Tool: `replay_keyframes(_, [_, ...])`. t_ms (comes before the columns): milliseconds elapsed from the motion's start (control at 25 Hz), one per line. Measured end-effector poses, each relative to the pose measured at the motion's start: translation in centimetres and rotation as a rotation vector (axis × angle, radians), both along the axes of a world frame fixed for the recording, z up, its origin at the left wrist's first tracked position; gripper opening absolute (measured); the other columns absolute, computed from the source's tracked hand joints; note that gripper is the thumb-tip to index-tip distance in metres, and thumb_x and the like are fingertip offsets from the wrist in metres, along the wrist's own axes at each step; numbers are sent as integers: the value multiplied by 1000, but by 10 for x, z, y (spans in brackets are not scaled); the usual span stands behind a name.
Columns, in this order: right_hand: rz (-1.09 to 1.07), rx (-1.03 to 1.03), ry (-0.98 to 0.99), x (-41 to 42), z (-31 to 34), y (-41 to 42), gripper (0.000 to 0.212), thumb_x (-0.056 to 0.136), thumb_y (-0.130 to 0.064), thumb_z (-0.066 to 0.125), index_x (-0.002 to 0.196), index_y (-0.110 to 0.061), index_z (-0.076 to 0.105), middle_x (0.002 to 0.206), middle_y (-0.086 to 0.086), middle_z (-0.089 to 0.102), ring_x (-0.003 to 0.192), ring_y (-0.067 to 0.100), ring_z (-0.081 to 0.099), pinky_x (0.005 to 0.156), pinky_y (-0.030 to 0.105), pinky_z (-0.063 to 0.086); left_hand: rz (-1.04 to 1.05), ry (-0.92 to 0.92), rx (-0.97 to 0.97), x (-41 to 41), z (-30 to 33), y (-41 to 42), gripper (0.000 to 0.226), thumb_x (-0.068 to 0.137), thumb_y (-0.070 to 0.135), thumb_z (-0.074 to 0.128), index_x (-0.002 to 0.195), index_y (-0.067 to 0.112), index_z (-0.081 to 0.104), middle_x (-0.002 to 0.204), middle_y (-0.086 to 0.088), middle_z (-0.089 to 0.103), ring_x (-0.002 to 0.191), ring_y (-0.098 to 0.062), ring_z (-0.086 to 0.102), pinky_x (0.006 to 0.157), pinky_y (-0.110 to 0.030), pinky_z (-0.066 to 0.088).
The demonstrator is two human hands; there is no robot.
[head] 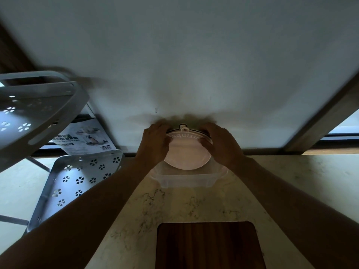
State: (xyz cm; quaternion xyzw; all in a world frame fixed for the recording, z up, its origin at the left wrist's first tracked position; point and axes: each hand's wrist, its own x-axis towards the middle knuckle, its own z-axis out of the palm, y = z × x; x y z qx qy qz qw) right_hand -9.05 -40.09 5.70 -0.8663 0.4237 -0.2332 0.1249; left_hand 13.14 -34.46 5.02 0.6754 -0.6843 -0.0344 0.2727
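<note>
A round pale pink lid (186,152) with raised lettering sits on a clear plastic container (184,181) at the back of the marble counter, against the wall. My left hand (155,144) grips the lid's left rim, fingers curled over its edge. On the right rim, my right hand (221,144) holds the lid the same way. A small white tab (183,128) sticks up at the lid's far edge between the two hands.
A grey metal rack with flower-shaped holes (77,179) stands at the left, its upper shelf (29,117) overhanging. A printed box (83,140) leans behind it. A dark wooden cutting board (207,247) lies at the near counter edge. A window frame (320,123) runs at right.
</note>
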Motion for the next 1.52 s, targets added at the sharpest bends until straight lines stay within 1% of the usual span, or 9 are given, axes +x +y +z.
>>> replay_keyframes(160, [4, 28, -54, -1, 5, 3, 31, 95, -24, 60, 123, -10, 59, 115, 11, 68, 101, 28, 63, 83, 27, 41, -54, -5, -48, 3, 11, 3, 23, 90, 8, 63, 112, 4, 67, 106, -19, 68, 93, -37, 63, 83, -44, 51])
replay_keyframes(560, [-12, 30, -5, -3, -6, 3, 35, 94, -28, 61, 126, -14, 59, 110, 10, 72, 96, 31, 67, 80, 34, 47, 7, -33, -85, -1, 0, 8, 22, 87, 10, 69, 108, 9, 74, 93, -18, 76, 77, -40, 69, 70, -46, 57])
replay_keyframes(640, [8, 49, 33, -3, -6, 1, 43, 88, -29, 69, 126, -13, 58, 112, 10, 72, 97, 29, 66, 82, 33, 46, 33, 20, -95, -2, -2, 7, 19, 86, 11, 71, 105, 11, 75, 91, -16, 77, 77, -38, 70, 70, -44, 57])
replay_keyframes(760, [5, 41, 58, 0, -10, -2, 35, 87, -22, 69, 120, -11, 61, 108, 12, 71, 96, 32, 64, 79, 32, 42, 55, 64, -91, -2, -6, 6, 22, 86, 13, 70, 108, 12, 73, 98, -13, 77, 84, -35, 70, 77, -40, 53])
replay_keyframes(920, [-50, 35, -7, 3, -11, -4, 29, 87, -18, 69, 114, -10, 64, 102, 13, 73, 91, 33, 65, 73, 29, 37, 12, 52, 5, 5, -11, 5, 43, 84, 18, 74, 123, 7, 62, 116, -14, 68, 103, -33, 62, 87, -35, 41])
replay_keyframes(1080, [-73, 62, -44, 7, -7, -1, 23, 88, -18, 69, 109, -9, 65, 98, 14, 74, 88, 35, 66, 77, 36, 46, 13, 77, 8, 6, -4, 2, 26, 81, 6, 72, 107, 8, 70, 102, -15, 68, 91, -34, 63, 82, -41, 51])
replay_keyframes(1240, [-31, 74, -74, 3, 4, -1, 24, 88, -23, 69, 109, -11, 67, 100, 12, 75, 89, 31, 68, 83, 45, 51, 6, 136, -58, 11, 1, 8, 25, 82, 7, 72, 106, 11, 73, 99, -12, 73, 86, -29, 67, 79, -31, 48])
replay_keyframes(1400, [-40, 89, 0, 2, 0, 1, 28, 89, -23, 68, 114, -14, 66, 107, 10, 71, 97, 30, 65, 90, 44, 46, 45, 101, -63, 4, -2, 9, 23, 82, 8, 73, 106, 11, 74, 99, -13, 75, 86, -31, 68, 80, -32, 45])
replay_keyframes(1520, [-58, 23, 51, 0, -5, -1, 29, 89, -25, 67, 116, -16, 64, 107, 6, 70, 99, 28, 64, 86, 38, 36, 25, 98, -63, 4, -7, 7, 25, 83, 8, 73, 108, 11, 72, 101, -14, 73, 89, -33, 66, 82, -39, 49])
